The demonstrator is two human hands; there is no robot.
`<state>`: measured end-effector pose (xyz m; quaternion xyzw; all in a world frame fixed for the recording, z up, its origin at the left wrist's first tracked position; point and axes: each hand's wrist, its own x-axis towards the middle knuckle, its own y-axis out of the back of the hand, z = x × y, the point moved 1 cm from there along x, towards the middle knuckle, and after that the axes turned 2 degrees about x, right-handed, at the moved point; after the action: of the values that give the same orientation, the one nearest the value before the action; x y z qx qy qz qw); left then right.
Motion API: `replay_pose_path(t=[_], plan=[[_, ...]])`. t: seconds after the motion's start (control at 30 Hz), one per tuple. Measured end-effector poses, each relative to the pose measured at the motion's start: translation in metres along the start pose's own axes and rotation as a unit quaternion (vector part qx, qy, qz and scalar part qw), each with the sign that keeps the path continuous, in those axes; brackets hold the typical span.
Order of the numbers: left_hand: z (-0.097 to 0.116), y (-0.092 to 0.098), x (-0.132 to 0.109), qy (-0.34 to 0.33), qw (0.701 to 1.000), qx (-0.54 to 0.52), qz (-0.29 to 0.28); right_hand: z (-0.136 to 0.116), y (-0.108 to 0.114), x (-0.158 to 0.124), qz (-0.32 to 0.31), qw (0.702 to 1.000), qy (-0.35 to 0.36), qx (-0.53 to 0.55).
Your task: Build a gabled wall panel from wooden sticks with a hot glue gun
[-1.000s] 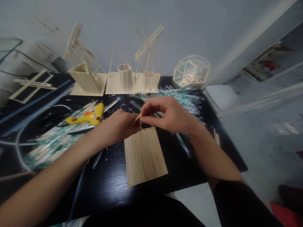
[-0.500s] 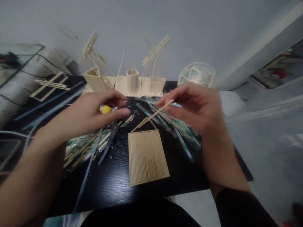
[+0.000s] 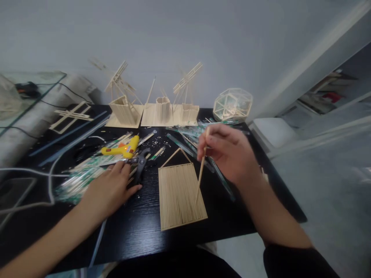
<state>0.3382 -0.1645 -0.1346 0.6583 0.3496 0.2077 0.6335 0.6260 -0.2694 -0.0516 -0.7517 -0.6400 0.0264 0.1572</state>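
My right hand [image 3: 227,152] pinches a thin wooden stick [image 3: 201,175] between thumb and fingers. The stick slants down, its lower end over the right side of a panel of wooden sticks [image 3: 181,197] lying on the black table. Two sticks form a peaked frame [image 3: 170,157] along the panel's far edge. To the left, my left hand [image 3: 111,187] reaches over the handles of a dark hand cutter [image 3: 141,164], thumb apart from the fingers. Whether its fingertips touch the cutter is unclear. Just beyond lies a yellow glue gun [image 3: 123,148].
Loose sticks in plastic wrappers [image 3: 77,185] spread at left, and more wrappers [image 3: 199,144] at right. Along the back stand wooden windmill models [image 3: 124,112] and a faceted stick frame [image 3: 233,104]. A white cable [image 3: 52,170] crosses the left side.
My left hand has moved down and left to the cutter. My right hand has tilted the stick steeply, its lower end now over the panel instead of the peak. The view has shifted slightly.
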Motion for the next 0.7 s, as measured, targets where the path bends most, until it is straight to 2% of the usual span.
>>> replay_pose_path(t=[0.1,0.2,0.37,0.47,0.6,0.7], plan=[[-0.008,0.002,-0.005,-0.004,0.998,0.054,0.03,0.022,-0.006,-0.015,-0.008,0.998,-0.049,0.048],[-0.013,0.002,-0.004,0.007,0.997,0.06,0.049,0.041,-0.012,-0.035,0.006,0.995,-0.076,0.071],[-0.018,0.002,0.003,0.008,0.999,0.041,0.013,0.058,-0.02,-0.065,0.029,0.988,-0.13,0.074],[-0.024,0.008,0.009,-0.007,0.999,0.033,0.011,0.065,-0.021,-0.076,0.037,0.984,-0.152,0.083],[-0.027,0.014,0.014,-0.044,0.995,0.091,0.004,0.075,-0.022,-0.084,0.059,0.98,-0.167,0.094],[-0.022,0.015,0.013,-0.043,0.991,0.123,-0.017,0.083,-0.021,-0.086,0.086,0.977,-0.172,0.097]])
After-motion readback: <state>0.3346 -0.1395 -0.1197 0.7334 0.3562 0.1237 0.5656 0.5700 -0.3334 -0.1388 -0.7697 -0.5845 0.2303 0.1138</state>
